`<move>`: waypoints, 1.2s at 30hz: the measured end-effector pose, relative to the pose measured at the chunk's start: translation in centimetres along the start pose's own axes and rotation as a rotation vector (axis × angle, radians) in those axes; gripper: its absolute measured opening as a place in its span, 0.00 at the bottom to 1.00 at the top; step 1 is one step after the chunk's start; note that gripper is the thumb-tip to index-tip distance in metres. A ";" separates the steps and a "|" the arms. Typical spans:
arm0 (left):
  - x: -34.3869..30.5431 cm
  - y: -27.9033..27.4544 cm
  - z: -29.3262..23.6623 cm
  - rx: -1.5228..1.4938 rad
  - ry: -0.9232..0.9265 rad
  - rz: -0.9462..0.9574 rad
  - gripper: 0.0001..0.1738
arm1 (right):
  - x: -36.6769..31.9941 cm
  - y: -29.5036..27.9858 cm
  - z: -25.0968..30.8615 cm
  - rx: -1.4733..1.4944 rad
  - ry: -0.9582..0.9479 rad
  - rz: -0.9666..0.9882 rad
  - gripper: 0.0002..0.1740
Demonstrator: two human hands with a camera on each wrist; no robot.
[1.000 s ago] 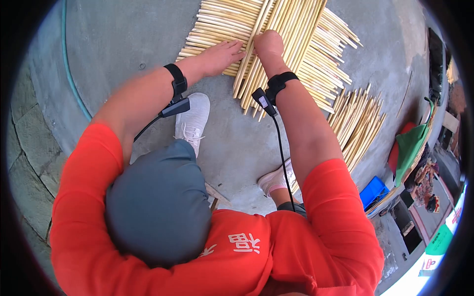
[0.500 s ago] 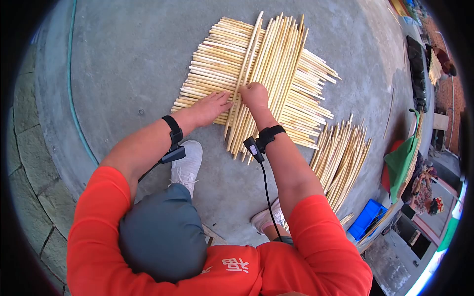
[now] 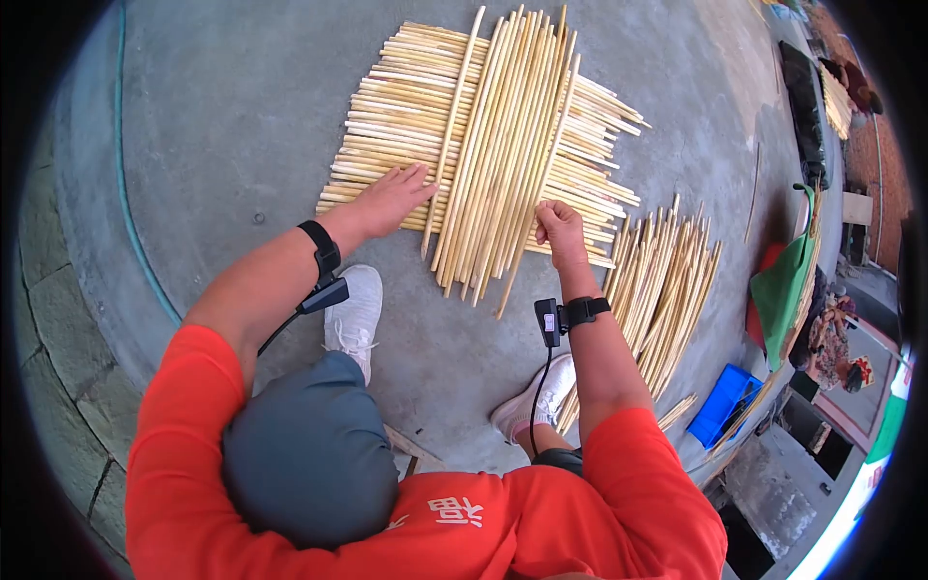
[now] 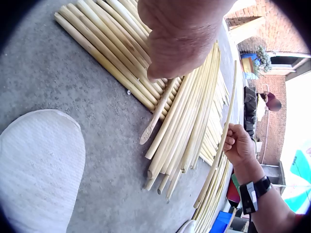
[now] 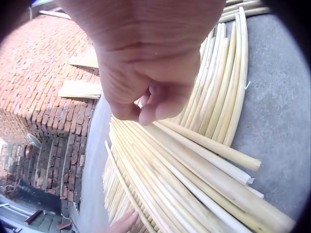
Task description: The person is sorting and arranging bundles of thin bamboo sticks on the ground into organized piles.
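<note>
Long peeled sticks lie in two crossed layers on the concrete. In the head view, my left hand (image 3: 387, 201) rests fingers extended on the lower layer (image 3: 387, 126), its fingertips right at a lone stick (image 3: 452, 121) lying crosswise. The upper layer (image 3: 498, 145) runs lengthwise to its right. My right hand (image 3: 563, 232) pinches one long stick (image 4: 224, 138) near its middle, at the right side of the upper layer. That stick slants above the pile in the left wrist view. In the right wrist view the curled right fingers (image 5: 155, 109) hide much of their grip.
A separate bundle of sticks (image 3: 657, 290) lies right of the pile. Beyond it are a blue crate (image 3: 725, 406) and a green cloth (image 3: 785, 285). A hose (image 3: 135, 222) runs along the left. My shoes (image 3: 354, 314) stand close to the pile's near side.
The right hand has moved from the left edge of the upper layer to its right side, carrying a stick across. The left hand stays on the lower layer. The head view has shifted.
</note>
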State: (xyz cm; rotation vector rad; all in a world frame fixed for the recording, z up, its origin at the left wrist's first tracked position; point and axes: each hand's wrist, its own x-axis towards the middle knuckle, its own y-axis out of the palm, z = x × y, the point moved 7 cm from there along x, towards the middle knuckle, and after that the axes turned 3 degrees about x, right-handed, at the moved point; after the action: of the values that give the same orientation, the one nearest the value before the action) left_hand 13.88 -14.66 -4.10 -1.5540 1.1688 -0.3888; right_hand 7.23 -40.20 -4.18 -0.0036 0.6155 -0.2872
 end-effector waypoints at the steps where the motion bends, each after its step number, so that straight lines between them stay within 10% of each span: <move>1: 0.0 0.1 -0.1 0.012 -0.012 0.001 0.40 | -0.4 -1.9 -0.5 -0.031 -0.011 -0.050 0.07; 12: 1.3 0.1 -2.1 -0.094 -0.006 -0.031 0.37 | -6.4 -23.0 -7.3 -0.532 0.129 -0.633 0.12; 25: 1.2 -0.1 -2.6 0.012 0.030 -0.044 0.37 | -1.8 -1.1 1.0 -0.898 -0.723 -0.357 0.26; 36: 1.4 0.0 -2.5 0.009 0.026 -0.011 0.36 | -0.1 2.5 -0.9 -0.840 -0.612 -0.173 0.30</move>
State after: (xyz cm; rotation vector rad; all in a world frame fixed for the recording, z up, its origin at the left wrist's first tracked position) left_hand 12.62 -17.19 -3.66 -1.5521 1.1780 -0.4221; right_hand 7.25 -37.64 -5.08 -0.9251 0.0869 -0.1618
